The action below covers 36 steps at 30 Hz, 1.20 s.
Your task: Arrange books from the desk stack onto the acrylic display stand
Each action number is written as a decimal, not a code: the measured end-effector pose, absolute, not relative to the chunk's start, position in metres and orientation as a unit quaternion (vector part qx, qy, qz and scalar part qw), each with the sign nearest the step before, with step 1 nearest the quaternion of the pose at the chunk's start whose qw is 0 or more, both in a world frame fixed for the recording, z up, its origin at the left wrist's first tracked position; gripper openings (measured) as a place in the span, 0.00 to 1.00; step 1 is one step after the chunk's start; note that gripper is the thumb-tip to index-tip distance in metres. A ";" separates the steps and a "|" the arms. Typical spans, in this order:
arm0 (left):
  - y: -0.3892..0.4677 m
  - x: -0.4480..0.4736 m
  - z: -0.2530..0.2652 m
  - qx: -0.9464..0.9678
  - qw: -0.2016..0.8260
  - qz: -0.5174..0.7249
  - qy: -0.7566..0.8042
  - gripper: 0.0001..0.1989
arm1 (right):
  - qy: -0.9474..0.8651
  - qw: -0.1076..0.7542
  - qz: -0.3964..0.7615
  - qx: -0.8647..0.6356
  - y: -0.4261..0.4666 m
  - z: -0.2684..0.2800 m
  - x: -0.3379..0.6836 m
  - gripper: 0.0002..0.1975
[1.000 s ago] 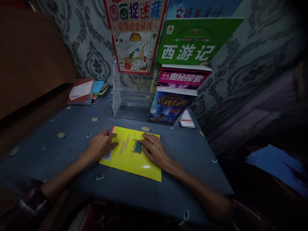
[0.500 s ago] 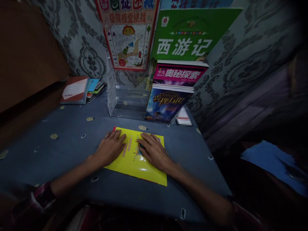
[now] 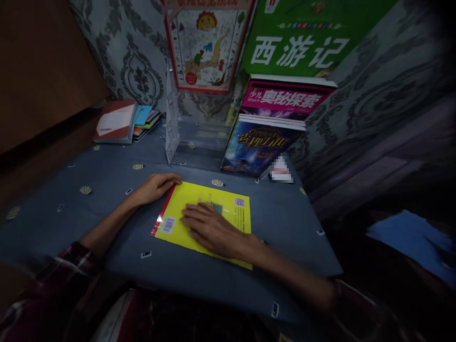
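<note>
A yellow book [image 3: 228,213] with a red spine strip, a barcode and a QR code lies closed and slightly askew on the table. My right hand [image 3: 210,228] rests palm down across its middle, fingers stretched toward the spine, covering part of the print. At the book's far left corner, my left hand [image 3: 156,186] touches the edge with its fingertips, fingers extended and the palm over the tablecloth. Neither hand grips anything.
Behind the book stands a clear acrylic rack [image 3: 173,123] holding a blue book [image 3: 258,147], a pink book [image 3: 285,97], a green book [image 3: 295,47] and a red-bordered book [image 3: 203,47]. A pile of books [image 3: 116,121] lies at the back left. Blue cloth [image 3: 409,242] hangs off to the right.
My left hand has slid off the cover to the book's far left corner. My right hand has moved left and nearer over the cover. The camera view has shifted slightly.
</note>
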<state>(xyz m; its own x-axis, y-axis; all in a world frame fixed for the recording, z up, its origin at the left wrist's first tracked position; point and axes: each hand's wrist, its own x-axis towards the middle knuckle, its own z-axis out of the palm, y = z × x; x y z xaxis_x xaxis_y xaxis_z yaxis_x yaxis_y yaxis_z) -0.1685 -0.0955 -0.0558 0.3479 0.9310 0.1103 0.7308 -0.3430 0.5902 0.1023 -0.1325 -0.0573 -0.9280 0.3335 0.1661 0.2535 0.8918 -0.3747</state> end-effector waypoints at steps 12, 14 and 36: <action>-0.101 -0.166 -0.062 0.779 0.229 0.264 0.521 0.18 | -0.980 0.074 0.169 -0.078 -0.122 -0.071 0.038 0.21; -0.101 -0.166 -0.062 0.776 0.231 0.267 0.522 0.18 | -0.977 0.079 0.175 -0.094 -0.113 -0.072 0.040 0.22; -0.111 -0.151 -0.055 0.760 0.184 0.222 0.582 0.24 | -0.895 0.159 0.135 -0.395 -0.116 -0.091 0.186 0.26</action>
